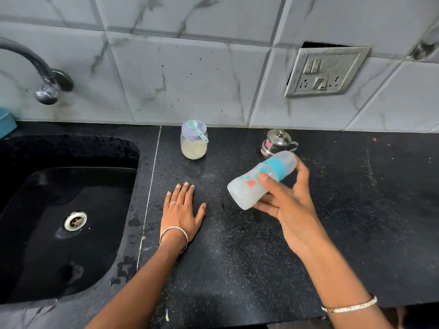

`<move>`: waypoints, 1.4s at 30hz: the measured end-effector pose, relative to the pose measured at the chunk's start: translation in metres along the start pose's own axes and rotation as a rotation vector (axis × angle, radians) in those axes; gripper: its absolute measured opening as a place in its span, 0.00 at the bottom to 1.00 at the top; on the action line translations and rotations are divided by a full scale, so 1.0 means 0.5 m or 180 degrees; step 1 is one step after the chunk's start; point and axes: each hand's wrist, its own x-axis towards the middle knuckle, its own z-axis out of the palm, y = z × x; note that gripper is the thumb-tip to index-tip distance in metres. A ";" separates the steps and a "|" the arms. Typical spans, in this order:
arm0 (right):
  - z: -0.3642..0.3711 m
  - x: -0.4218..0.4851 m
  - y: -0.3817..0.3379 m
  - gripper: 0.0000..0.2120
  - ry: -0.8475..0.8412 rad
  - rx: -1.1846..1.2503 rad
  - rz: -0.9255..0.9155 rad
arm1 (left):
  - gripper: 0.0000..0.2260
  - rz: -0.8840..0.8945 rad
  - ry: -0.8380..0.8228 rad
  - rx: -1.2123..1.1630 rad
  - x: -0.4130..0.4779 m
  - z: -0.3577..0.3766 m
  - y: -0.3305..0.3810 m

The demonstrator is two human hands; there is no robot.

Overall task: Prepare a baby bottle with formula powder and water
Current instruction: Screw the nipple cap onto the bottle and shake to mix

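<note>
My right grip clasps the tilted translucent teal-banded baby bottle over the black speckled bench; left grip lies flat, fingers straight, near the black sink.

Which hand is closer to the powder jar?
Left. The left hand lies flat just in front of the jar; the right hand, holding the bottle, is farther off to its right.
</note>
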 end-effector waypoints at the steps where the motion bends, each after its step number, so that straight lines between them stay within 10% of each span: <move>1: 0.002 -0.001 0.001 0.35 -0.0035 -0.0048 0.0039 | 0.32 0.0006 -0.0010 0.0015 -0.001 -0.001 -0.001; 26: -0.012 0.023 0.000 0.30 0.0153 -0.0044 0.0109 | 0.37 0.0026 0.0047 -0.0029 -0.001 0.002 -0.001; 39: 0.014 0.004 -0.013 0.38 -0.0745 -0.0779 0.0283 | 0.37 0.0041 0.0072 -0.0048 0.001 0.002 -0.003; 42: 0.011 0.022 -0.011 0.35 -0.0220 -0.0337 0.0070 | 0.36 0.0031 0.0052 -0.0045 -0.001 0.005 -0.002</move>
